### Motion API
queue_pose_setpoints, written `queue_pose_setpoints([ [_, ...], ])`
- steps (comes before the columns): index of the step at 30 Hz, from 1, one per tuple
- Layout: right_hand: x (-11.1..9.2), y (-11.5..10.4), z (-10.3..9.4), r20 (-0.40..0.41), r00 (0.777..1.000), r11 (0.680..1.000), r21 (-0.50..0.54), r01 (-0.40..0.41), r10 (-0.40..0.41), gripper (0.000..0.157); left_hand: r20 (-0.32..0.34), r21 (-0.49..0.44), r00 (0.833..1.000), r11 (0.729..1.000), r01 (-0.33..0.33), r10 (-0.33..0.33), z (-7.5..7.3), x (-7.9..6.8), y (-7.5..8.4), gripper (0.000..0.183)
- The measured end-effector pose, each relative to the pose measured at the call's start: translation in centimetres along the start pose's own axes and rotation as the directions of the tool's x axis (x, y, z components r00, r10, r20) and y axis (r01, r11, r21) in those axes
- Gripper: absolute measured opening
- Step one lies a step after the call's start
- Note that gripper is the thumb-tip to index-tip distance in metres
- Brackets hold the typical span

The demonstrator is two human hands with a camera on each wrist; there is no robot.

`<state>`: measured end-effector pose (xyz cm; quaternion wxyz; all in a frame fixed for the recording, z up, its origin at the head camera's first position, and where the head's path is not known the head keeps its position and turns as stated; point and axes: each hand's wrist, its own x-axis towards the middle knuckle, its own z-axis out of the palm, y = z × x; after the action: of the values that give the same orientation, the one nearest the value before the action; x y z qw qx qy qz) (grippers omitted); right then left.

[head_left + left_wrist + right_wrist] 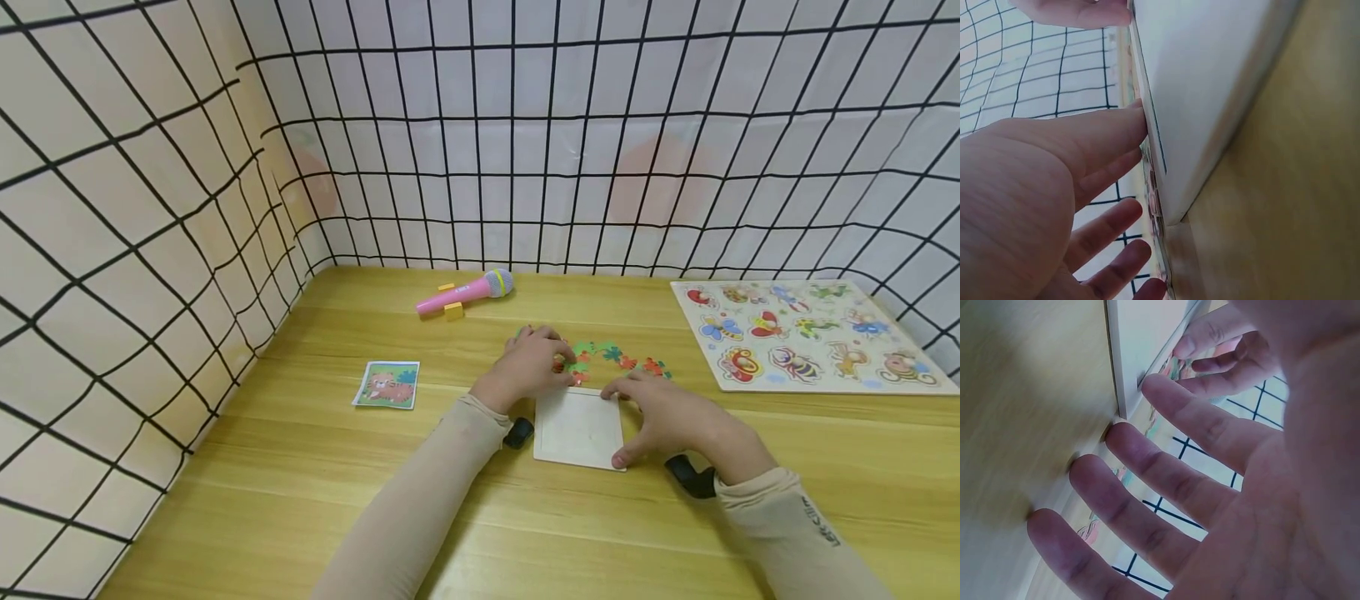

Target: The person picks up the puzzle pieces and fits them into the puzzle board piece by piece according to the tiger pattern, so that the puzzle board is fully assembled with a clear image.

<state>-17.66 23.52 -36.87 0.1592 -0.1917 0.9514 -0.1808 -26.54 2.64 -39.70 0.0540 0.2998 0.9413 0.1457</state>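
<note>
A shallow white square tray (577,427) with a raised rim lies flat on the table between both hands. My left hand (531,367) is over its far left corner, fingers extended; in the left wrist view, one finger meets the tray's edge and the others are spread apart. Along the tray's right side, my right hand (671,419) spans with its thumb at the near corner and index finger by the far corner. The right hand's remaining fingers are spread on the tabletop. Red and green jigsaw pieces (615,354) lie just behind the tray, partly covered by the left hand.
A picture card (386,385) with a pink animal lies to the left. Behind stands a pink toy microphone (465,293) beside yellow blocks (453,312). At the right rests a board of insect pictures (806,333). Black wire mesh (513,142) borders the table's back and sides.
</note>
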Motion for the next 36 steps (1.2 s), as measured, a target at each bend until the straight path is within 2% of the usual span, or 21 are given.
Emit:
queue_pose_setpoints([
  [18, 0.1, 0.2, 0.1, -0.008, 1.0, 1.0, 0.024, -0.006, 0.006, 0.084, -0.033, -0.034, 0.999, 0.999, -0.009, 0.008, -0.1, 0.0, -0.3, 0.029],
  [22, 0.1, 0.2, 0.2, -0.01, 1.0, 1.0, 0.026, -0.005, 0.005, 0.084, -0.056, -0.061, 0.998, 0.998, -0.01, 0.006, -0.7, -0.2, -0.4, 0.03],
  [30, 0.2, 0.2, 0.4, -0.013, 1.0, 1.0, 0.026, -0.013, 0.014, 0.084, -0.13, -0.142, 0.99, 0.987, -0.072, 0.053, -2.8, -1.4, -0.9, 0.03],
  [33, 0.2, 0.2, 0.4, -0.011, 1.0, 0.999, 0.027, -0.021, 0.021, 0.085, -0.132, -0.161, 0.988, 0.981, -0.104, 0.083, -3.6, -2.0, -1.2, 0.027],
  [36, 0.2, 0.1, 0.4, -0.016, 1.0, 0.999, 0.027, -0.025, 0.026, 0.085, -0.103, -0.16, 0.987, 0.977, -0.142, 0.127, -4.1, -2.5, -1.3, 0.024],
])
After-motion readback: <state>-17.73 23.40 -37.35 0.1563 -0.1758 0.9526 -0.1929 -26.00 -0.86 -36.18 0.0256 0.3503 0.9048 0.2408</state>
